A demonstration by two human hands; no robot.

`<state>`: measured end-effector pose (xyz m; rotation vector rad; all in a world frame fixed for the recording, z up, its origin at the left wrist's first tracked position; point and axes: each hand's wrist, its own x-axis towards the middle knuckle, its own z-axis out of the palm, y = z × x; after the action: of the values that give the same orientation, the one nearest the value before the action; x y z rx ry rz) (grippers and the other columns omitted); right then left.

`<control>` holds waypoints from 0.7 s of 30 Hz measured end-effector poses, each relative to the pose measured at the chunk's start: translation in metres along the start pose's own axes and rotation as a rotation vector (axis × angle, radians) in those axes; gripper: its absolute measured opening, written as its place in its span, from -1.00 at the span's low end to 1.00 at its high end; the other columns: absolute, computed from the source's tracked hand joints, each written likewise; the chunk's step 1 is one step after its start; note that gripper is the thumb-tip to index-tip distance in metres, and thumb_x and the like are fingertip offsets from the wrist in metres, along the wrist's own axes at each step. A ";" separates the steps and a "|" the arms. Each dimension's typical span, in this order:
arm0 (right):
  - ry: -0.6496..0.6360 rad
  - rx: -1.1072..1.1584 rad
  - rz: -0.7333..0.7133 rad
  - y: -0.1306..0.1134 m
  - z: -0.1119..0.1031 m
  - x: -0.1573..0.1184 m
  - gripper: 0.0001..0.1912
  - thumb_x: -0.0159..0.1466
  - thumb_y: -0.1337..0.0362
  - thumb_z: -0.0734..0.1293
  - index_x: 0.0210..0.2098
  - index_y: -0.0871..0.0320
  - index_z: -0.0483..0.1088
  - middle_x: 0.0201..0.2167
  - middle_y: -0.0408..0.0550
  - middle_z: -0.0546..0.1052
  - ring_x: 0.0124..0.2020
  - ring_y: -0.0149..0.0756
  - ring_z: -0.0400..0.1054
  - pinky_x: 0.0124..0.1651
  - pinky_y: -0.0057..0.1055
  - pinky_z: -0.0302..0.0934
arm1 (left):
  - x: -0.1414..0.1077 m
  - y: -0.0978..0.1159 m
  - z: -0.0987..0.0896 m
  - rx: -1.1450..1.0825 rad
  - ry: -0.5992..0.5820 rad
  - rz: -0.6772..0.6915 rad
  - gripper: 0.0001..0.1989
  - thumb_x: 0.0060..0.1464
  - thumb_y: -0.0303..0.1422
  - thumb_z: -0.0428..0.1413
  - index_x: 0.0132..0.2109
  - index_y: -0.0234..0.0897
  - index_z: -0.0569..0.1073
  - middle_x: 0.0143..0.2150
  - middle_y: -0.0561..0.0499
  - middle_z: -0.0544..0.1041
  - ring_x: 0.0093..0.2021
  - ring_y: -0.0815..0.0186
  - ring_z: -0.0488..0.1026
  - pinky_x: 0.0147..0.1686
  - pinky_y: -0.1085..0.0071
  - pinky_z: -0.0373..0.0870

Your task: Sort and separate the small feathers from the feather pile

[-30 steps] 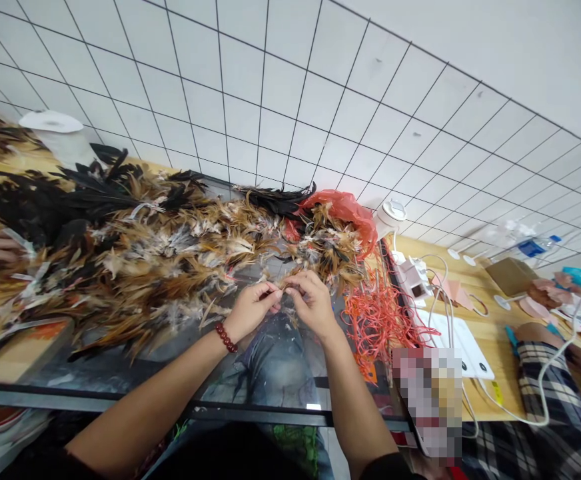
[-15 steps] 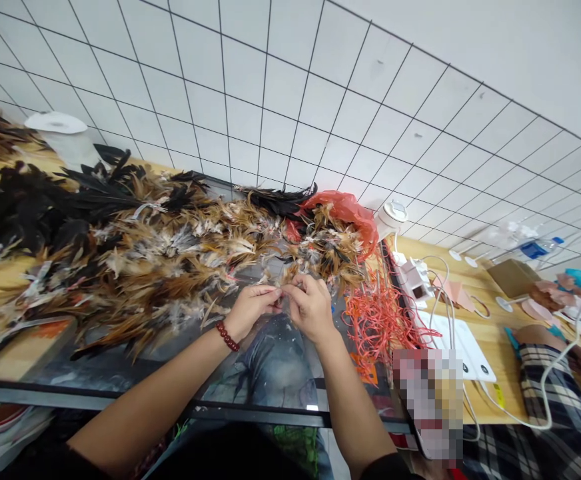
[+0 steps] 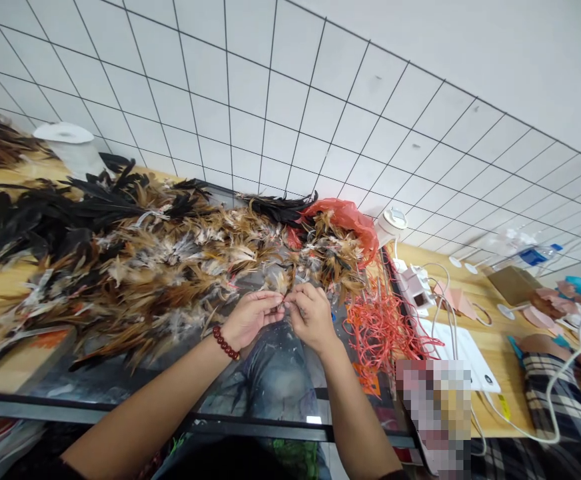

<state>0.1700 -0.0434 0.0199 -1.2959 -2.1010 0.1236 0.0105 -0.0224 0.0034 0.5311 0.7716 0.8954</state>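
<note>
My left hand, with a beaded bracelet on its wrist, is closed in a pinch. A small tan feather tuft stands up just beyond its fingertips. Right against it, my right hand pinches too. Between the two sets of fingertips a thin reddish bit shows, too small to make out. Behind and left of the hands spreads a heap of brown feathers, many bunched in small bundles. Longer black feathers lie at the far left. To the right lies a tangle of red cords.
A red plastic bag lies behind the feathers, beside a white cylindrical device. A white roll stands back left. White cables, a white flat box and a blurred-out object are right. A person's checked sleeve is far right.
The view has shifted slightly, so the table sits a little lower. My hands stay together at the fingertips, with the left palm turned somewhat more upward.
</note>
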 end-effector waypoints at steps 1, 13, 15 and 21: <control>-0.009 0.010 -0.003 0.000 -0.001 0.000 -0.85 0.26 0.37 0.22 -0.30 0.12 0.43 -0.28 -0.05 0.47 -0.24 -0.34 0.33 -0.19 -0.36 0.04 | 0.000 0.000 0.000 0.007 0.003 0.005 -0.84 -0.19 -0.46 0.29 -0.37 -0.39 0.52 -0.45 -0.02 0.52 -0.45 0.40 0.46 -0.34 0.46 0.43; -0.146 0.084 -0.146 0.001 -0.001 0.000 -0.41 0.16 0.53 0.11 0.19 0.16 0.18 0.07 0.07 0.42 0.07 -0.25 0.29 0.09 -0.25 0.18 | -0.002 -0.001 0.004 0.517 -0.024 0.390 -0.87 -0.11 -0.36 0.20 -0.42 -0.33 0.42 -0.55 0.09 0.43 -0.53 0.40 0.38 -0.47 0.47 0.36; -0.089 0.099 -0.128 0.003 0.004 -0.001 -0.47 0.20 0.49 0.12 0.17 0.20 0.20 0.01 0.11 0.46 0.01 -0.23 0.34 0.07 -0.25 0.22 | -0.001 -0.004 0.003 0.601 -0.004 0.479 -0.90 -0.08 -0.38 0.16 -0.40 -0.32 0.43 -0.53 0.08 0.45 -0.53 0.40 0.39 -0.45 0.47 0.37; 0.080 0.161 -0.020 0.000 0.017 -0.002 -0.62 0.31 0.38 0.13 0.11 0.15 0.26 -0.16 0.06 0.55 -0.16 -0.23 0.44 -0.06 -0.29 0.33 | -0.003 -0.011 0.000 0.911 0.169 0.945 -0.92 0.01 -0.43 0.11 -0.32 -0.31 0.50 -0.40 0.00 0.56 -0.42 0.38 0.47 -0.35 0.47 0.41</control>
<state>0.1613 -0.0412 0.0057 -1.1652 -1.9931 0.2238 0.0153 -0.0310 -0.0032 1.7340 1.0912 1.4405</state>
